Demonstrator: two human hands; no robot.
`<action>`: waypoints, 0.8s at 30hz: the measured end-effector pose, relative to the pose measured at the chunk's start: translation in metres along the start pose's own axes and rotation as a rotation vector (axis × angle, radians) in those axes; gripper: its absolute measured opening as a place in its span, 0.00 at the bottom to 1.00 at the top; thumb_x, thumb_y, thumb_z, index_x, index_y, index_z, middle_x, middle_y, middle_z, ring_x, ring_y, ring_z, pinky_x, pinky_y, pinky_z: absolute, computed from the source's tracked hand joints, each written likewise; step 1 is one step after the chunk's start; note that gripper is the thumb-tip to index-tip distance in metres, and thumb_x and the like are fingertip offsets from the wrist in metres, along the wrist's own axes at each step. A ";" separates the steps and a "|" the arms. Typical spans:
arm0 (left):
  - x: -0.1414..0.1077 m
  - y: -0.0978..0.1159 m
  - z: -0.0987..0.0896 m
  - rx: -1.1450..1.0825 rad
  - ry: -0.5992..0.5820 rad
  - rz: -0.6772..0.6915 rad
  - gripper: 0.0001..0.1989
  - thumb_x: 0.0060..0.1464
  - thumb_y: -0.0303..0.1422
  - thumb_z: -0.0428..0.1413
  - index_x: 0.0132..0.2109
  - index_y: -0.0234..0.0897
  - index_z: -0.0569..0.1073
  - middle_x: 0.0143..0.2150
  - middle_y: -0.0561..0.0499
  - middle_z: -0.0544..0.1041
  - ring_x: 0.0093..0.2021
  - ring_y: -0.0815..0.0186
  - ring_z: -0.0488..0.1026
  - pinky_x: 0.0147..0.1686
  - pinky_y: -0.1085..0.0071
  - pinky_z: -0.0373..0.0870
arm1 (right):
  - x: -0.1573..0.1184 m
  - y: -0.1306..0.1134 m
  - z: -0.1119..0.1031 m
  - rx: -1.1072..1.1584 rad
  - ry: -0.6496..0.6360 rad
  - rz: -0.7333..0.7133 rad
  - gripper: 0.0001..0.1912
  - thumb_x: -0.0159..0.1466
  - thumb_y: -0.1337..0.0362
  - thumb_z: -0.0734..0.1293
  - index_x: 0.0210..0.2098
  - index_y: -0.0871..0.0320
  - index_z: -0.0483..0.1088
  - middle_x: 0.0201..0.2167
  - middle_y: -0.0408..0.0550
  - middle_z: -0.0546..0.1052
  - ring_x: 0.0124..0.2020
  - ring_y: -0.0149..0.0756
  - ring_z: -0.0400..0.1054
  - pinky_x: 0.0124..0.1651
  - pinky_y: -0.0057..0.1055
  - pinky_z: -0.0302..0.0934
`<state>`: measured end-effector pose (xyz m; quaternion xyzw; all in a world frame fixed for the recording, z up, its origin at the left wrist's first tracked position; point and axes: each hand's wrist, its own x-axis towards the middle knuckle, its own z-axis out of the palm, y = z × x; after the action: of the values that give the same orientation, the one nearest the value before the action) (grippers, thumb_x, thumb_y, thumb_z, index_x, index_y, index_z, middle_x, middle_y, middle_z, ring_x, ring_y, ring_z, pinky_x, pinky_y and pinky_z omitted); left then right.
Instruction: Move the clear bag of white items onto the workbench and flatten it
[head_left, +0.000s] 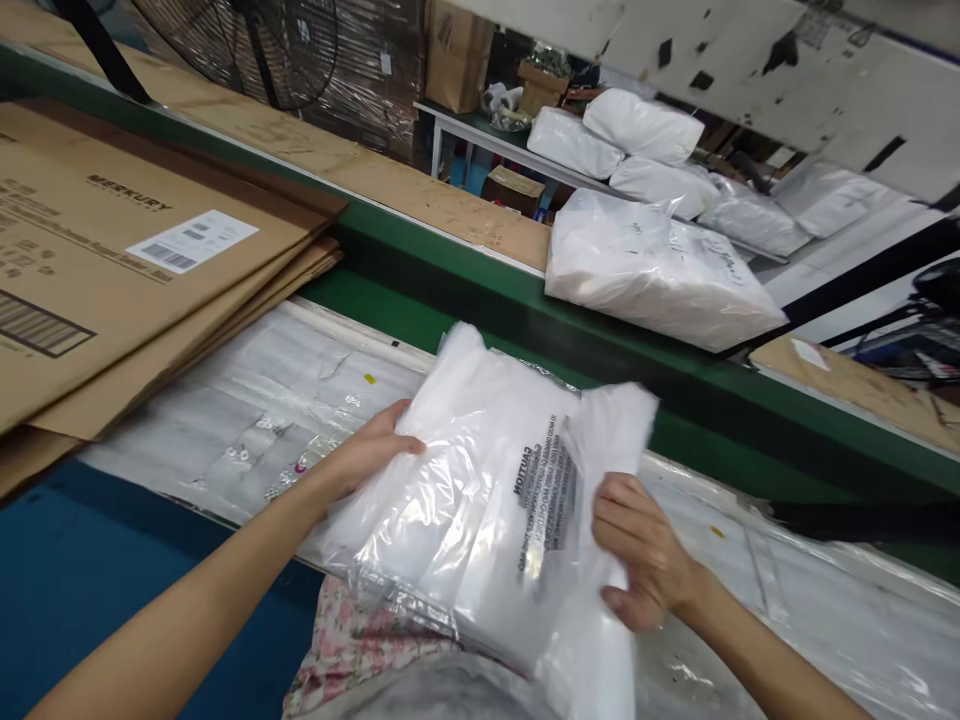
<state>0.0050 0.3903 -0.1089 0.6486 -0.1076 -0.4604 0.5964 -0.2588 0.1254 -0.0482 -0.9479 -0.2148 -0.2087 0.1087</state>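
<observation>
A clear plastic bag (480, 500) with white folded goods inside and a black printed CAUTION text lies tilted in front of me, above the plastic-covered work table (247, 410). My left hand (371, 445) grips its left edge. My right hand (641, 550) holds its right side, fingers curled over the loose plastic flap. Part of the bag rests against my flowered clothing (352, 630).
Flattened cardboard boxes (127, 260) with a barcode label are stacked at the left. A green rail (465, 290) runs across behind the table. A stack of filled white bags (660, 270) sits beyond it, more white bags (637, 130) on a far table, a fan (255, 50) top left.
</observation>
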 end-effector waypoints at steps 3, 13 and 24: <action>0.002 -0.004 0.000 0.015 0.024 0.006 0.41 0.49 0.37 0.69 0.68 0.44 0.66 0.60 0.44 0.78 0.54 0.47 0.81 0.45 0.61 0.83 | -0.045 -0.003 -0.040 -0.118 -0.048 0.087 0.21 0.75 0.48 0.51 0.31 0.54 0.57 0.23 0.45 0.61 0.29 0.39 0.58 0.34 0.41 0.57; 0.001 0.004 0.009 0.070 0.051 -0.046 0.41 0.45 0.39 0.73 0.65 0.43 0.68 0.51 0.48 0.82 0.47 0.46 0.83 0.40 0.63 0.84 | -0.202 -0.032 -0.018 -0.347 0.011 0.955 0.27 0.69 0.53 0.65 0.65 0.54 0.66 0.68 0.64 0.59 0.66 0.62 0.60 0.61 0.66 0.68; 0.000 0.002 0.010 0.076 0.045 -0.051 0.41 0.48 0.40 0.74 0.66 0.46 0.67 0.50 0.50 0.83 0.44 0.48 0.83 0.41 0.62 0.84 | -0.153 -0.023 -0.059 0.493 0.165 1.874 0.46 0.58 0.35 0.70 0.64 0.60 0.66 0.64 0.63 0.69 0.44 0.44 0.73 0.40 0.40 0.71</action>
<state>-0.0014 0.3829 -0.1060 0.6834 -0.0953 -0.4564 0.5618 -0.4150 0.0731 -0.0608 -0.6674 0.5976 -0.0524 0.4412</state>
